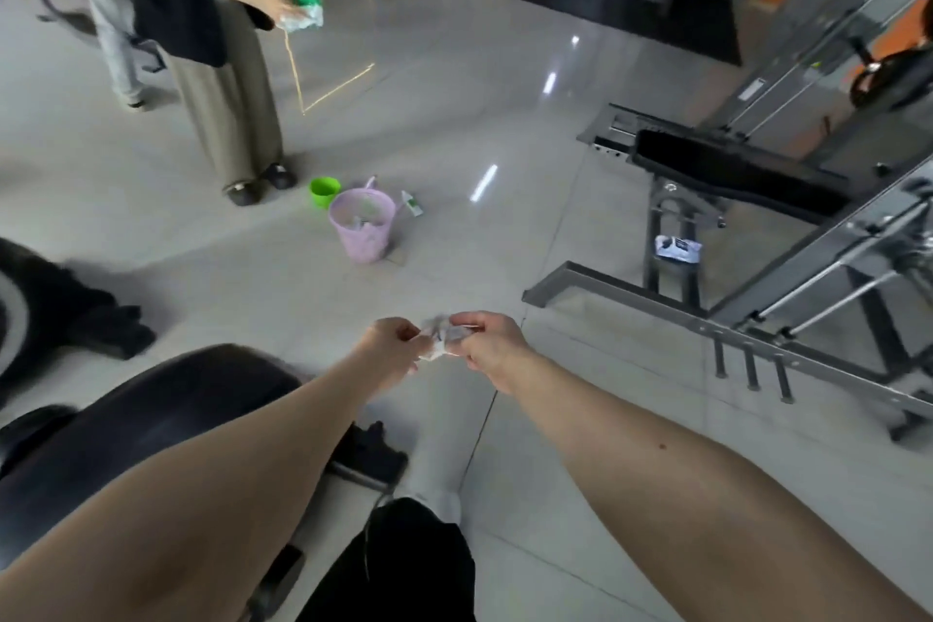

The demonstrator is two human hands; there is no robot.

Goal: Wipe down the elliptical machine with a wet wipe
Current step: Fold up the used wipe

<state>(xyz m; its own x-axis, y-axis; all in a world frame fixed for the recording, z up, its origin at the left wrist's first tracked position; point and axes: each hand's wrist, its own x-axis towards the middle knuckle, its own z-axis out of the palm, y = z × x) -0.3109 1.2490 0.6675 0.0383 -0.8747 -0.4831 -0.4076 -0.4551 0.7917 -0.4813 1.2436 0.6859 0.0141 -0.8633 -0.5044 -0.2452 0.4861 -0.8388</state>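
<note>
Both hands met over the tiled floor (505, 126), each pinching one side of a small crumpled wet wipe (438, 337). The left hand (391, 343) gripped its left edge with curled fingers, and the right hand (487, 343) gripped the right edge the same way. The wipe hung between them, just beside the black housing of the elliptical machine (151, 424) at lower left and not touching it. Farther off on the floor stood a pink waste basket (362, 230), with a green bucket (324, 191) just behind it. A standing person (217, 40) held a green-and-white packet (303, 13). A weight bench (732, 177) stood to the right.
</note>
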